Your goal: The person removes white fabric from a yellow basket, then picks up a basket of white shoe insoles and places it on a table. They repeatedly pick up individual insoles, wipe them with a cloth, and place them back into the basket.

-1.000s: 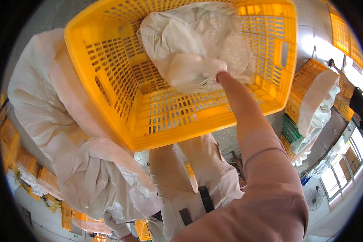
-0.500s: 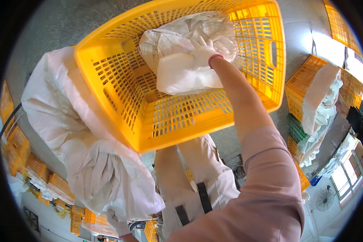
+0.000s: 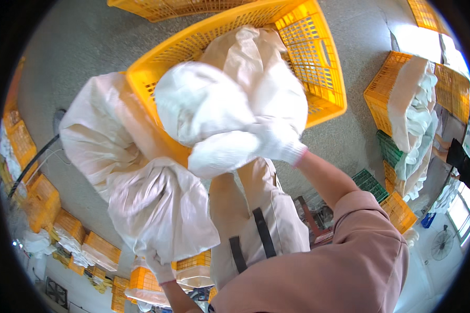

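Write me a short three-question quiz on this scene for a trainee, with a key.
1. What colour is the big basket in front of the person: (a) green, (b) yellow or (c) black?
2. True or false: the right hand wears a white glove.
3. Which hand is at the lower edge of the white cloth left of the basket?

Key
1. b, yellow
2. True
3. The left hand
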`<state>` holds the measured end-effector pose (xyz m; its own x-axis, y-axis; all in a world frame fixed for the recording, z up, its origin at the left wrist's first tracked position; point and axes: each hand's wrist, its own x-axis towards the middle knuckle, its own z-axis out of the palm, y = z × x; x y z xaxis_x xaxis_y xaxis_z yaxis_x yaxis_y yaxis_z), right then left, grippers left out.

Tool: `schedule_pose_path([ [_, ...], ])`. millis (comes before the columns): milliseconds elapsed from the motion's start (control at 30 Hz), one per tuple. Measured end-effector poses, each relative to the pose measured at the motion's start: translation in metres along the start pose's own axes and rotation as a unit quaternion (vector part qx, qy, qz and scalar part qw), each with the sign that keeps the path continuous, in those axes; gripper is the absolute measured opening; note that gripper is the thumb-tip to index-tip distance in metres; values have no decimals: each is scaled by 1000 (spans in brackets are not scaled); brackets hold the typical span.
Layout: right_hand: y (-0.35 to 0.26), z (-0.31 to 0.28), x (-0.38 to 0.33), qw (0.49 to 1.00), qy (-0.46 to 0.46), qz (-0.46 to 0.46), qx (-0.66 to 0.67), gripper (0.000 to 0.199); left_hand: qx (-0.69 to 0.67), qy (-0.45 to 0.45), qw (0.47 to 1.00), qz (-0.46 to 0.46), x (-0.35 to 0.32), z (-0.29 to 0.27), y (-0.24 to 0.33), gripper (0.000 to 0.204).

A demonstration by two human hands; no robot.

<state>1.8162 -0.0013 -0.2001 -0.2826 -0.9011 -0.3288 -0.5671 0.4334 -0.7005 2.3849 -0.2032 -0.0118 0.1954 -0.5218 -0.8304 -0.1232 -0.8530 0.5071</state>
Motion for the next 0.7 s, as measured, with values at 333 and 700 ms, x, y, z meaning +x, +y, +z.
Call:
schedule_pose_path([
  [333, -210, -36, -375, 341, 466, 229, 784, 58, 246, -158, 928, 232, -46, 18, 134, 18],
  [700, -359, 25, -545, 375, 603, 472, 522, 40, 397, -339, 809, 272, -20, 326, 184, 28],
])
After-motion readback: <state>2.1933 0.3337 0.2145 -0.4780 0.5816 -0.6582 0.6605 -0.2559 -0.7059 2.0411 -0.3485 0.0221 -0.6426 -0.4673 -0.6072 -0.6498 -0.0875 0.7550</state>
